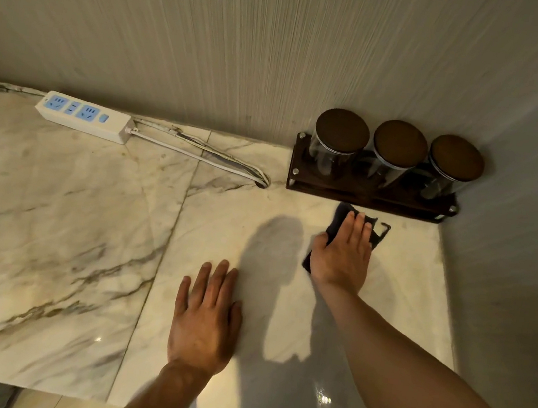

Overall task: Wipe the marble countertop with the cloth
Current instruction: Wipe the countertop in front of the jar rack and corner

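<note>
The marble countertop [61, 219] is cream with brown veins and fills the lower view. A dark cloth [342, 216] lies flat on it at the right, just in front of the jar rack. My right hand [343, 255] presses palm-down on the cloth, fingers together, and covers most of it. My left hand [207, 316] rests flat on the bare marble nearer the front edge, fingers slightly spread, holding nothing.
A dark wooden rack [368, 197] with three glass jars with brown lids stands in the back right corner. A white power strip [83, 115] lies at the back left, its cable [205, 156] running to a hole in the counter. Walls close the back and right.
</note>
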A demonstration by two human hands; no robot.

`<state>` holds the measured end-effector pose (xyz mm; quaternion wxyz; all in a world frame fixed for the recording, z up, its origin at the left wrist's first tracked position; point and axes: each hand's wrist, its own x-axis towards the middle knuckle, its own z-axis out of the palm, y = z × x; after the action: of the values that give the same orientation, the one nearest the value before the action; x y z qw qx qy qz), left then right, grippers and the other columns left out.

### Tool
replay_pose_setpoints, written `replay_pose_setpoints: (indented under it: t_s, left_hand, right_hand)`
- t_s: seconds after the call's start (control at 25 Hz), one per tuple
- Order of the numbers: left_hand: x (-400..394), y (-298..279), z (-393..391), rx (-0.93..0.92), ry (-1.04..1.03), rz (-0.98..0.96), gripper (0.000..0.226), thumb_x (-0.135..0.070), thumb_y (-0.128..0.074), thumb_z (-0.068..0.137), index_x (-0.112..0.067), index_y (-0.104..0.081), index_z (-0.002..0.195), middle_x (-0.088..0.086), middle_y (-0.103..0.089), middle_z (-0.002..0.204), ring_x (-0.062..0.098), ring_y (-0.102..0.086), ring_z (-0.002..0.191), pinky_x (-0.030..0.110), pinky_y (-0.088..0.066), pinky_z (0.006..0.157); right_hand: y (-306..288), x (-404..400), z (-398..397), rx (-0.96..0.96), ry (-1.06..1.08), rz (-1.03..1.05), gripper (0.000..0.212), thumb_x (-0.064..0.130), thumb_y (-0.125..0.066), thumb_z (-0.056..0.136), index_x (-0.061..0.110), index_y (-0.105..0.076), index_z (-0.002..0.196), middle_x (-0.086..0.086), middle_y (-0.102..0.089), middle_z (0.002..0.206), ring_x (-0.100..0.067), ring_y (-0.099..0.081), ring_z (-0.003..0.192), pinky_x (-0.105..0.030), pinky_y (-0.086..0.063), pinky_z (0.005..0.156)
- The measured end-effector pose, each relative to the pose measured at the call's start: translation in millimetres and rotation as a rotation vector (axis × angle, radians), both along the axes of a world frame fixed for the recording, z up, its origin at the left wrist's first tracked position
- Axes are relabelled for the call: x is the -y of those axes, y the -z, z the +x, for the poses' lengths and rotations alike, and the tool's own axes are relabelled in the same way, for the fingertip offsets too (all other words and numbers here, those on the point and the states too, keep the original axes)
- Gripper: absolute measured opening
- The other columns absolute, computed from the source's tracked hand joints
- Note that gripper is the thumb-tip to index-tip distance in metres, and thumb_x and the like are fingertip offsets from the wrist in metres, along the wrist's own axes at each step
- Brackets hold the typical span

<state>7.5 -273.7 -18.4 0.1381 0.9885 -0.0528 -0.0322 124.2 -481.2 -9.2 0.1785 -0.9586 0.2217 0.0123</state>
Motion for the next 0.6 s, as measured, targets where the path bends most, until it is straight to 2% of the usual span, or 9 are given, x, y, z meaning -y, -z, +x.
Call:
replay_pose_setpoints:
  t_s: [0.28,0.6]
  left_hand:
    - [1,2,1,-0.004,-0.012,0.020,0.054,-0.038,-0.030,0.095,-0.016,-0.034,0.144,0.004,-0.033,0.152,0.023,-0.015,0.143,0.048,-0.011,0.114]
    - [1,4,2,0.002,-0.018,0.040,0.055,-0.039,-0.025,0.095,-0.017,-0.034,0.144,0.004,-0.033,0.152,0.022,-0.015,0.143,0.047,-0.008,0.114]
  right_hand:
    - [3,-9,-20,0.014,0.161,0.015,0.065,0.034,-0.031,0.097,0.013,-0.003,0.152,-0.006,-0.001,0.161,-0.023,0.003,0.146,-0.042,-0.004,0.118]
    - [7,-15,-54,0.032,0.204,0.007,0.065,0.032,-0.032,0.096,0.012,-0.005,0.152,-0.006,-0.003,0.160,-0.021,0.002,0.146,-0.039,-0.002,0.118]
